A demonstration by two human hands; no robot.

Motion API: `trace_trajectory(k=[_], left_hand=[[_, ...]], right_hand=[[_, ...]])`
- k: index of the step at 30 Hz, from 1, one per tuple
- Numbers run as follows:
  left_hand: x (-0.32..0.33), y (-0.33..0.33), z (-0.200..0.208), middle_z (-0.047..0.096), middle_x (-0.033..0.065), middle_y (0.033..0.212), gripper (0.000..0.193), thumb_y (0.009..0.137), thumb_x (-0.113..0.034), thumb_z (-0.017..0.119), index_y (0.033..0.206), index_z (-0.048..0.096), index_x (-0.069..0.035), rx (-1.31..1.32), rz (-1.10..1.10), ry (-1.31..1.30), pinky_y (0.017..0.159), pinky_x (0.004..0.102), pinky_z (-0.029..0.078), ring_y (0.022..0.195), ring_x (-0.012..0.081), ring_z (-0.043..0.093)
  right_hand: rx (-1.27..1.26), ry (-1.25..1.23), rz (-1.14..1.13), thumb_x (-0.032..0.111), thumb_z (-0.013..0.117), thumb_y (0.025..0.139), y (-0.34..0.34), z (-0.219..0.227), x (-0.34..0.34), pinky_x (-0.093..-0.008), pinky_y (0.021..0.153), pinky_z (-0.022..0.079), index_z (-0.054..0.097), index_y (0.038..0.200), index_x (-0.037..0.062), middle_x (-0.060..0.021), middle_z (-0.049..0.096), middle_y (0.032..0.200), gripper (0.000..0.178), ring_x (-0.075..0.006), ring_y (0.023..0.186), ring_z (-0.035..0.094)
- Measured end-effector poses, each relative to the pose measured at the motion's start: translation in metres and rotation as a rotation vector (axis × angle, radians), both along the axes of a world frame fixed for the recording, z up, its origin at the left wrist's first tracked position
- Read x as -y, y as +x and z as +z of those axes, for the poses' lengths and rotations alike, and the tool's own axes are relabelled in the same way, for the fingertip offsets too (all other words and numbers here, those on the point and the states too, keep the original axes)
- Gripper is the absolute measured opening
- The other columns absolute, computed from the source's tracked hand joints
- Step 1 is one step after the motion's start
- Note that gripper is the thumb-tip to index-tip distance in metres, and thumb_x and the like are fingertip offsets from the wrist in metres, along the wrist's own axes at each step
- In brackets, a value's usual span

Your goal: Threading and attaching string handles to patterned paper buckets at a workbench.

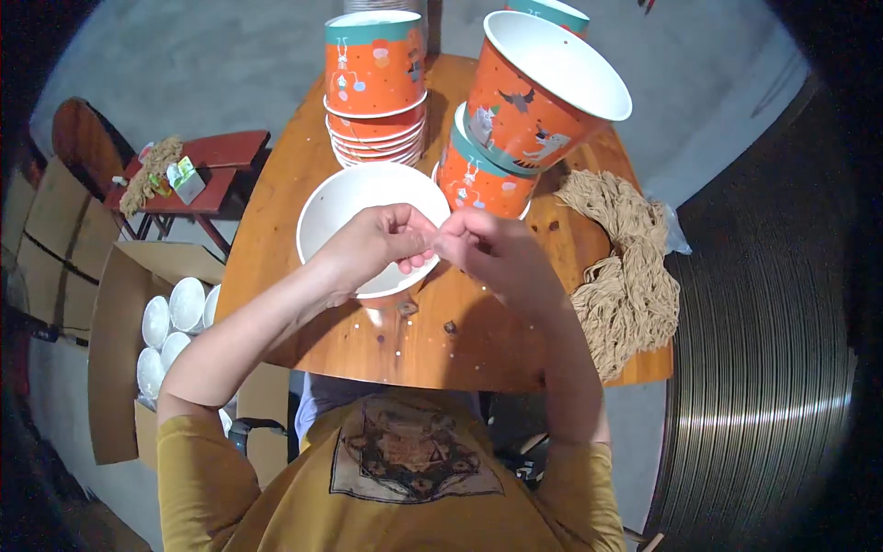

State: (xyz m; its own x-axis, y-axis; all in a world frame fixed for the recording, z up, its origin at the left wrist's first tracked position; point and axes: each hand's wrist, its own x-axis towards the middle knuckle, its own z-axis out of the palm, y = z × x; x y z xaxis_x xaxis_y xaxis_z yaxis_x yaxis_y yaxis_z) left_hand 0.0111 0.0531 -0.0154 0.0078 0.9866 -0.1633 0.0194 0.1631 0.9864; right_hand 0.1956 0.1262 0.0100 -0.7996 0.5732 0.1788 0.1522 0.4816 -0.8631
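Observation:
My left hand [375,247] and my right hand [501,255] meet at the fingertips over the near rim of a paper bucket [333,204] with a white inside. Thumbs and forefingers are pinched together on both hands. Whatever is between them is too small to make out. Just beyond, upside-down orange buckets [375,81] with a green band stand in a stack. Behind my right hand, a tilted orange bucket [520,115] with animal pictures, white opening facing up, rests against another orange bucket [478,179].
Bundled tan cord [630,308] lies along the table's right edge, with clear plastic [678,230] beside it. Small dark bits [450,327] dot the wooden table [368,354]. Left of it, a cardboard box [115,368] holds several white cups [187,304]; a red bench [221,152] stands farther back.

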Motion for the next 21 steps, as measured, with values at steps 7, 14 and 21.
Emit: trace_trajectory(k=[7, 14, 21], left_hand=[[0.001, 0.003, -0.003, 0.056, -0.0043, 0.074, 0.015, 0.090, -0.020, 0.062, 0.091, 0.064, -0.005, -0.009, -0.090, -0.069, 0.060, 0.0193, 0.038, 0.067, 0.0041, 0.047], [-0.003, 0.006, -0.001, 0.056, -0.0053, 0.073, 0.014, 0.091, -0.019, 0.060, 0.088, 0.064, -0.006, 0.037, -0.093, -0.066, 0.058, 0.0185, 0.037, 0.065, 0.0031, 0.046], [-0.007, 0.008, -0.004, 0.055, -0.0055, 0.072, 0.012, 0.092, -0.018, 0.059, 0.089, 0.063, -0.007, 0.054, -0.121, -0.066, 0.057, 0.0173, 0.037, 0.063, 0.0021, 0.047]], right_hand=[[0.009, -0.097, -0.090, 0.019, 0.061, 0.088, -0.015, 0.007, -0.005, -0.0217, 0.052, 0.036, 0.061, 0.085, 0.0037, 0.0047, 0.049, 0.064, 0.016, -0.0025, 0.060, 0.044], [-0.083, -0.322, -0.304, 0.019, 0.060, 0.089, -0.005, -0.029, -0.012, -0.0209, 0.052, 0.035, 0.061, 0.086, 0.0047, 0.0051, 0.050, 0.065, 0.015, -0.0021, 0.060, 0.042], [-0.232, -0.018, -0.248, 0.013, 0.062, 0.088, 0.009, -0.049, 0.005, -0.0203, 0.053, 0.033, 0.060, 0.083, 0.0053, 0.0061, 0.050, 0.066, 0.009, -0.0004, 0.062, 0.041]])
